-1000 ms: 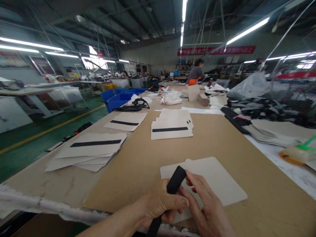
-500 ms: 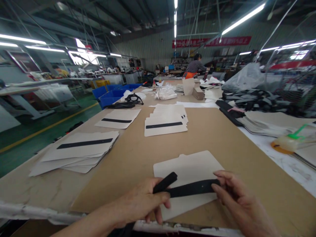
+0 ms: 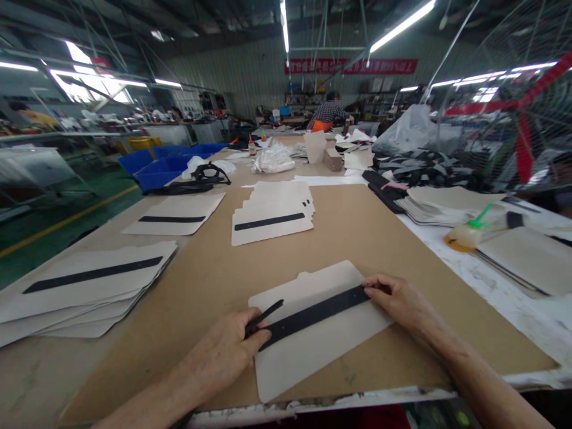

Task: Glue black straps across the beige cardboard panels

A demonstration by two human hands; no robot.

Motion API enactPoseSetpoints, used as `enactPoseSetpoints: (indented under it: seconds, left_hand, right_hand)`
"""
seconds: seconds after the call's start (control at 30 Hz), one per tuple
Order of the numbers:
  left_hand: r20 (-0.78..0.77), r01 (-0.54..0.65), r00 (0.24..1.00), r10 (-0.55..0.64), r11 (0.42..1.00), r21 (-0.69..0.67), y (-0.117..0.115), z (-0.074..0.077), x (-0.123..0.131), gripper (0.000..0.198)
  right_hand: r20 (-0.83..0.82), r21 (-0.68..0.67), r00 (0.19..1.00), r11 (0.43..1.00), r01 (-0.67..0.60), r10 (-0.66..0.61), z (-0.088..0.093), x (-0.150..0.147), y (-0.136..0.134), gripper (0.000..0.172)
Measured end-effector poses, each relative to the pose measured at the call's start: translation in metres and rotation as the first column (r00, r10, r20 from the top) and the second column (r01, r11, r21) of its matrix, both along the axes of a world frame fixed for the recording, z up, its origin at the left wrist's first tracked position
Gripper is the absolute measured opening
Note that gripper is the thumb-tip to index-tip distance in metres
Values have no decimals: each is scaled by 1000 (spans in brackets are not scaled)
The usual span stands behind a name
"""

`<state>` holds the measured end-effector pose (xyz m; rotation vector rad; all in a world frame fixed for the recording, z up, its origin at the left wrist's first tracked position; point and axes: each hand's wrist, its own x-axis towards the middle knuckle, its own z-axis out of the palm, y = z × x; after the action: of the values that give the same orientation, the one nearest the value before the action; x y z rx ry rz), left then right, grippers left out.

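A pale cardboard panel [image 3: 308, 351] with rounded corners lies at a slant near the table's front edge. Across it runs a flat black strip [image 3: 319, 313], pinched at its right end by the thumb and fingers of my right hand [image 3: 393, 301]. My left hand [image 3: 235, 342] grips the strip's left end with the thumb on top. Out of that same hand sticks a second black strip [image 3: 267, 314], seen nearly edge-on. The fingertips of my left hand are partly hidden.
Stacked panels with black strips [image 3: 89, 280] lie at left, others [image 3: 272, 229] ahead. Beyond are blue bins [image 3: 165, 170] and a plastic bag [image 3: 273, 159]. At right stand a green-tipped glue bottle [image 3: 467, 235] and more panels [image 3: 531, 253]. A person [image 3: 328, 113] works at the far end.
The strip, bowed and slack before, now stretches straight across the panel. My right hand has moved up the panel with its end. The view has turned right.
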<state>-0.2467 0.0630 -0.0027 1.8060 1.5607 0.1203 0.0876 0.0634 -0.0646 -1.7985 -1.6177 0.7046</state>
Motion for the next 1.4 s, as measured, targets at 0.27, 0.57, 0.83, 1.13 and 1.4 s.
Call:
enactPoseSetpoints:
  seconds: [0.27, 0.57, 0.83, 1.13, 1.4]
  left_hand:
    - [-7, -20, 1000, 21, 999, 40, 6, -22, -5, 23]
    - [-33, -13, 999, 15, 999, 39, 10, -27, -4, 21]
    - [-54, 23, 998, -21, 999, 48, 11, -34, -7, 17]
    - [-84, 55, 995, -52, 997, 44, -1, -17, -4, 18]
    - [-178, 271, 954, -239, 945, 182, -30, -8, -2, 15]
  right_hand:
    - [31, -2, 999, 1000, 11, -11, -5, -4, 13, 22]
    - [85, 36, 996, 999, 26, -29, -12, -7, 13, 21]
    - [161, 62, 986, 998, 22, -32, -13, -9, 11, 20]
    - [225, 190, 974, 980, -54, 10, -24, -5, 9, 19]
    - [274, 254, 960, 959, -123, 51, -39, 7, 13, 22]
